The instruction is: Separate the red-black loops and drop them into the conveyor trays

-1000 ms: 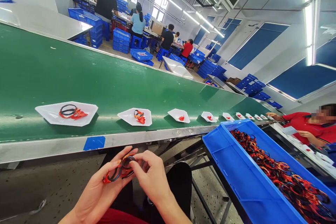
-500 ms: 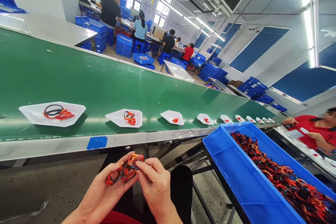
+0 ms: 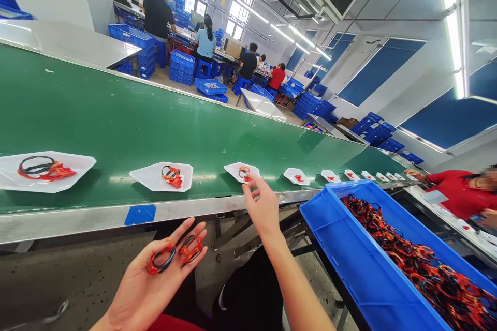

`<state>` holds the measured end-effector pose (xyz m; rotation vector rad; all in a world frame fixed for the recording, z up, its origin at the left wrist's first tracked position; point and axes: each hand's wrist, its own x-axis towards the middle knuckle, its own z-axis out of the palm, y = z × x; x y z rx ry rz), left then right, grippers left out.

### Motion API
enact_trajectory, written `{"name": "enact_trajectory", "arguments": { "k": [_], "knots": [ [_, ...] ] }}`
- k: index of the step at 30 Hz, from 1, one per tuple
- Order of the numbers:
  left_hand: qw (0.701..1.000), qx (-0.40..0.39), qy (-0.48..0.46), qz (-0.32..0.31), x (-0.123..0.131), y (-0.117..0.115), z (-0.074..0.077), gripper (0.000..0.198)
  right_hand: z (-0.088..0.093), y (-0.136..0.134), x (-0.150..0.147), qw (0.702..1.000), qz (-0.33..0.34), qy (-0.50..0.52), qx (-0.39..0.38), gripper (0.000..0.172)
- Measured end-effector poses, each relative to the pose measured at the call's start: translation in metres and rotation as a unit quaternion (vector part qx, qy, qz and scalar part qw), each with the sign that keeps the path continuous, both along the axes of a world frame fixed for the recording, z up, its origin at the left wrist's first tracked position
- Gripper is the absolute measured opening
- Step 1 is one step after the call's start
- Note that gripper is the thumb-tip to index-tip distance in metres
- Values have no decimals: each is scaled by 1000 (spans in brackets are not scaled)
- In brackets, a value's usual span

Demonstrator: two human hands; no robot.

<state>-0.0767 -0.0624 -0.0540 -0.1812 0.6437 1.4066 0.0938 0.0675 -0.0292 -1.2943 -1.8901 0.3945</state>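
My left hand (image 3: 166, 264) is palm up with its fingers spread. It holds two small looped wire bundles, red-orange and black: one bundle (image 3: 161, 260) by the thumb, the other bundle (image 3: 190, 250) across the fingers. My right hand (image 3: 262, 204) reaches over the near edge of the green conveyor belt (image 3: 163, 108), its fingers apart at a white tray (image 3: 230, 168). In that tray a wire bundle (image 3: 244, 171) lies just beyond the fingertips, partly hidden by them. Left of it, another white tray (image 3: 145, 176) carries a looped bundle (image 3: 172, 176) with red pieces.
A blue bin (image 3: 337, 248) full of tangled wire bundles (image 3: 419, 264) stands at my right. More white trays with red pieces (image 3: 298, 178) line the belt, and one tray (image 3: 83, 165) sits far left. A person in red (image 3: 452, 191) works beyond the bin.
My right hand has left my left hand and moved up to the third tray, where a wire bundle now lies. The trays have shifted left. My left hand's fingers have spread.
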Motion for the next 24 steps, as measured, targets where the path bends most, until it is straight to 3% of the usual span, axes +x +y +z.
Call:
{"name": "enact_trajectory", "arguments": {
  "k": [5,7,10,12,14,16,17,19,24],
  "knots": [
    [999,33,7,-27,-1,0,-15,54,-23,-83,-16,970,214,-75,-89,21],
    [999,33,5,-41,-1,-1,-17,54,-33,-99,-17,965,226,-83,-99,16],
    [999,24,-5,-48,3,-3,-12,58,-43,-102,-13,957,183,91,-206,13],
    [998,26,-13,-53,6,-5,-5,60,-45,-100,-8,885,170,279,-333,21],
    [997,36,-15,-59,10,-6,0,61,-45,-99,-5,769,175,432,-439,27],
    [997,40,-12,-71,13,-7,3,61,-47,-101,-4,680,178,516,-491,27],
    [996,39,-10,-75,14,-7,4,61,-48,-103,-4,655,177,536,-501,28],
    [996,30,-5,-80,17,-7,3,62,-53,-105,-3,636,180,553,-507,28],
    [997,11,6,-71,20,-8,2,62,-64,-107,-1,628,200,569,-492,27]
  ]
}}
